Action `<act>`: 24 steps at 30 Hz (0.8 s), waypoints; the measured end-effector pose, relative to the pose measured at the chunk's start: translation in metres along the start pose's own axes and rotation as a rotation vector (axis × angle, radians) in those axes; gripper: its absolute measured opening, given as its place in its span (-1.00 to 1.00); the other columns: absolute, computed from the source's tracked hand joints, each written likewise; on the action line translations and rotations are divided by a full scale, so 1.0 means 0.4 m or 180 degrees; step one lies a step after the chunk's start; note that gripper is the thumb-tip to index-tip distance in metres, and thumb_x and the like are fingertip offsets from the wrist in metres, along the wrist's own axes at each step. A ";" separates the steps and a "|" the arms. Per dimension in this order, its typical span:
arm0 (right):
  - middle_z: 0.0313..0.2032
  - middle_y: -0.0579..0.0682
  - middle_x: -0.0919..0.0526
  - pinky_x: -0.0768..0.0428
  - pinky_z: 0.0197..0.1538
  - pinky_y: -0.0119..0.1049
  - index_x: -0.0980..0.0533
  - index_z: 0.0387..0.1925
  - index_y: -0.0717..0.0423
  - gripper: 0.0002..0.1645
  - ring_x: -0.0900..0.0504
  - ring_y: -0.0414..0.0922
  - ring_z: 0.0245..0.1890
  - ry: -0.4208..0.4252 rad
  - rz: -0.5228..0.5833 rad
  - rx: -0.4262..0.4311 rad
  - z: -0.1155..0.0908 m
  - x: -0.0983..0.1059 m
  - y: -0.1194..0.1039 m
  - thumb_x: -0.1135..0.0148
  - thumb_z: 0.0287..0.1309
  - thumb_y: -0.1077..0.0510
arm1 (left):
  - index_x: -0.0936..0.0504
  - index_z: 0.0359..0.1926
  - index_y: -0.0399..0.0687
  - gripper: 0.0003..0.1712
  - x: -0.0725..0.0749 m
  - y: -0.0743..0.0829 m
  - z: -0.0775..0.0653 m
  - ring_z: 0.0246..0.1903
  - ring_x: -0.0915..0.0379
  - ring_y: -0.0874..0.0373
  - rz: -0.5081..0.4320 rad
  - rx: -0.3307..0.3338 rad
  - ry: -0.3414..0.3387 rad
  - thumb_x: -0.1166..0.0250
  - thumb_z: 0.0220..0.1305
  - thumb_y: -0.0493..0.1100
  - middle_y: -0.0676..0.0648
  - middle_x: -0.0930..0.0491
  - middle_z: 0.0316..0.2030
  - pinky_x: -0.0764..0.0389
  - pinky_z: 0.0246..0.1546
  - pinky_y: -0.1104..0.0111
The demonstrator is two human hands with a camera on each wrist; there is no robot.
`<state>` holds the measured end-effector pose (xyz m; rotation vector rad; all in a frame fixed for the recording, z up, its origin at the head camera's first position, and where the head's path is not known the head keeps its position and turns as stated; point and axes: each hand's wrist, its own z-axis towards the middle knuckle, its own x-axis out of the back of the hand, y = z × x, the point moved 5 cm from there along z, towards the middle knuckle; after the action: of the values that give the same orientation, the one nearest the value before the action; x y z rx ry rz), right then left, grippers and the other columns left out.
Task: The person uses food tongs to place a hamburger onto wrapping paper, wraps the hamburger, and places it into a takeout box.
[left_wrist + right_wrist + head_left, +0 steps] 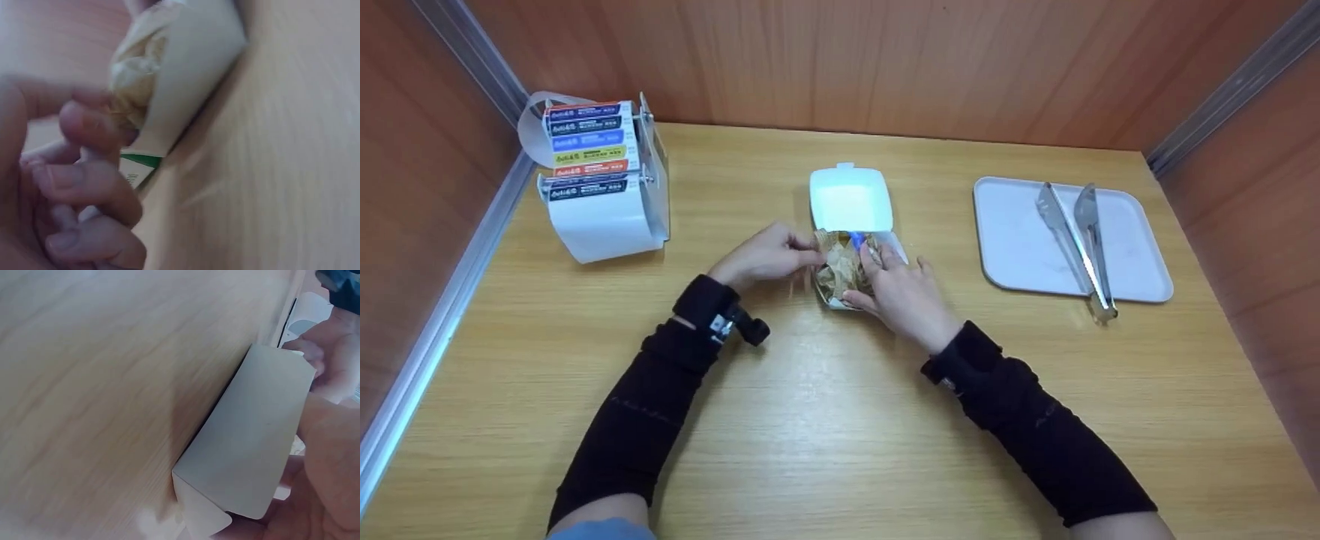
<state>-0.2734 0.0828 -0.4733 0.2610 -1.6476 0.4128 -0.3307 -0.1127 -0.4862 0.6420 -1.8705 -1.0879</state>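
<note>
A small white paper box (901, 246) stands on the table with its lid (851, 201) folded back. Crumpled brown wrapping paper (837, 271) fills it, showing a small blue patch near the hinge. At the box's left edge, my left hand (769, 255) pinches the paper between thumb and forefinger; its other fingers are curled in the left wrist view. My right hand (904, 296) lies over the right side of the paper, fingers spread and thumb near the front edge. The right wrist view shows the box's plain outer side (244, 433) beside this hand.
A stand of label rolls (592, 180) with several coloured labels is at the back left. On the right, metal tongs (1084, 247) lie across a white tray (1009, 259), their end past its front rim. Wooden panels (840, 67) enclose the table.
</note>
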 end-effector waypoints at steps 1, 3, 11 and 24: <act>0.57 0.39 -0.28 -0.38 0.47 0.47 -0.16 0.66 0.16 0.06 -0.43 0.27 0.53 -0.0018 0.0004 -0.0007 0.001 -0.002 -0.001 -0.05 0.49 -0.47 | -0.73 -0.46 -0.15 -0.48 0.001 -0.003 -0.004 -0.58 -0.36 0.20 -0.0083 0.0124 -0.0079 -0.31 0.53 0.14 0.07 -0.58 -0.59 -0.35 -0.45 0.41; 0.58 0.39 -0.28 -0.38 0.48 0.46 -0.16 0.65 0.16 0.06 -0.43 0.27 0.53 -0.0032 -0.0028 -0.0018 0.002 -0.005 -0.003 -0.05 0.49 -0.48 | -0.62 -0.60 -0.07 -0.26 0.001 -0.006 -0.008 -0.67 -0.28 0.19 -0.0187 0.0358 -0.0117 -0.24 0.48 0.41 0.09 -0.53 -0.68 -0.26 -0.54 0.40; 0.56 0.39 -0.31 -0.41 0.45 0.46 -0.18 0.65 0.16 0.05 -0.49 0.27 0.49 0.0062 -0.0082 0.0016 0.000 -0.006 -0.002 -0.03 0.50 -0.48 | -0.58 -0.69 -0.03 -0.33 -0.007 0.010 0.012 -0.77 -0.08 0.25 0.0010 0.0558 0.0304 -0.26 0.56 0.21 0.13 -0.42 -0.79 -0.09 -0.69 0.40; 0.53 0.42 -0.34 -0.37 0.52 0.40 -0.22 0.62 0.21 0.05 -0.46 0.30 0.50 0.0203 0.0057 0.0117 -0.004 -0.006 0.002 -0.10 0.48 -0.45 | -0.61 -0.60 -0.04 -0.57 -0.022 -0.036 0.021 -0.82 -0.05 0.34 -0.0986 0.0608 0.0354 -0.27 0.51 -0.16 0.15 -0.39 -0.79 -0.09 -0.78 0.48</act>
<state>-0.2718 0.0842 -0.4758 0.2581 -1.5822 0.4610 -0.3335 -0.1094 -0.5044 1.1095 -1.8305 -1.0477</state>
